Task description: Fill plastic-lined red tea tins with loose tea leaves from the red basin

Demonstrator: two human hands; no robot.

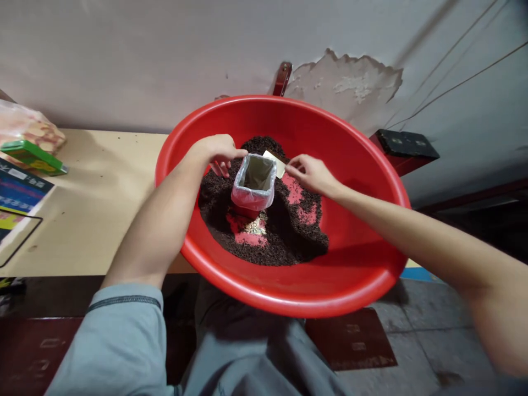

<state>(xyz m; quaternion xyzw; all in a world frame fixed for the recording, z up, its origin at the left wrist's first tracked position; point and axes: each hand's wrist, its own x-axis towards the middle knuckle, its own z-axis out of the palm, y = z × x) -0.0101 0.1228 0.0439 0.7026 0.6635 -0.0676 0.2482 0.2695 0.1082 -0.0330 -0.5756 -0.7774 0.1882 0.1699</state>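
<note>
In the middle of a big red plastic basin [358, 258], a small square box [252, 202] stands upright, a clear plastic bag [264, 198] lining it and folded over its rim. Dark dry tea-like leaves [289, 242] lie around it on the basin's floor. My left hand [220, 153] is at the box's upper left corner. One finger stretches to the bag's edge while the others hang loosely apart. At the upper right corner, my right hand [311, 173] pinches the edge of a small cream-coloured card [275, 164], which lies against the box's rim.
The basin rests on a pale wooden table [111, 181] against a wall with peeling paint [350, 80]. To the left lie a green box [35, 157], a printed package [20, 192] and a plastic bag of goods [28, 124]. A dark red post with a black top [406, 144] stands right.
</note>
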